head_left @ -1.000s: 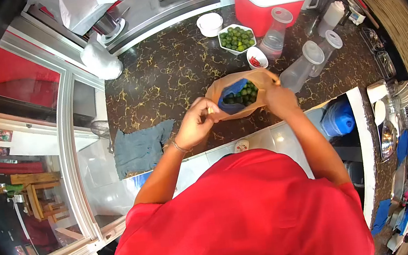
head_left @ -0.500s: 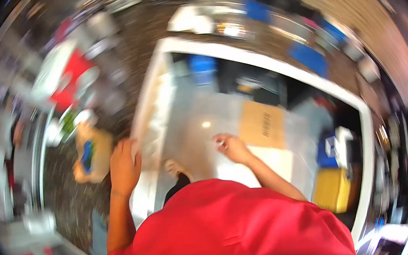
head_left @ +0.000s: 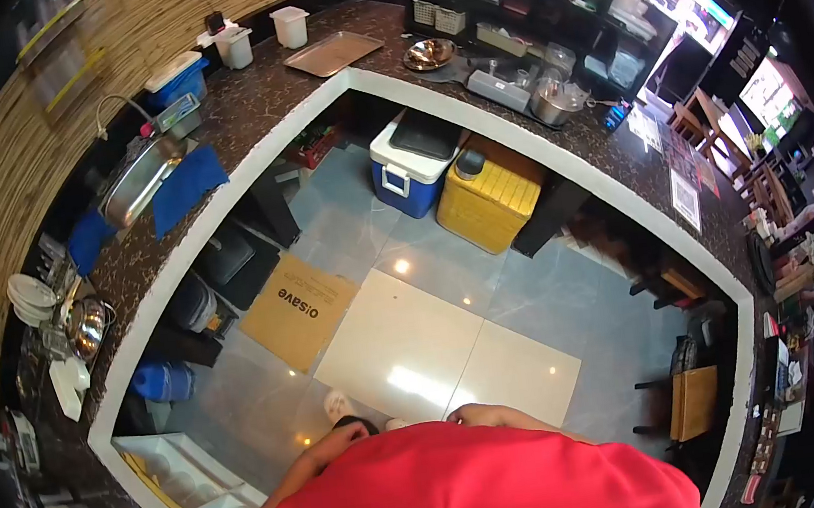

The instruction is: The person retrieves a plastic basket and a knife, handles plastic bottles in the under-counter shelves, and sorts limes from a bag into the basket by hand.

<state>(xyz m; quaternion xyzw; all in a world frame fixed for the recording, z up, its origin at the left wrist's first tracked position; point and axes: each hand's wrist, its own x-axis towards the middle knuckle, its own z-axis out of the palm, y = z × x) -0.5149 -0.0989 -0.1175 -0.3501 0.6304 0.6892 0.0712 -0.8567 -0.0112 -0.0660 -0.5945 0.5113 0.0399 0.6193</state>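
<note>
Two hands low against the front of a red shirt (head_left: 474, 492), above the floor.
The left hand (head_left: 344, 441) is by the shirt's front edge and the right hand (head_left: 478, 414) is across from it, the two apart; the fingers are too small and partly hidden, so I cannot tell how far either grip is open or whether it has hold of anything. Nearest the right hand, just ahead, are the pale floor panels (head_left: 402, 345), lying flat; just beyond the left hand is a foot (head_left: 337, 403). Farther ahead of the left hand lies a cardboard sheet (head_left: 298, 311), next to the panels. Well beyond both hands, a blue-and-white cooler (head_left: 408, 176) stands beside a yellow container (head_left: 489, 203), near the counter (head_left: 256, 119).
</note>
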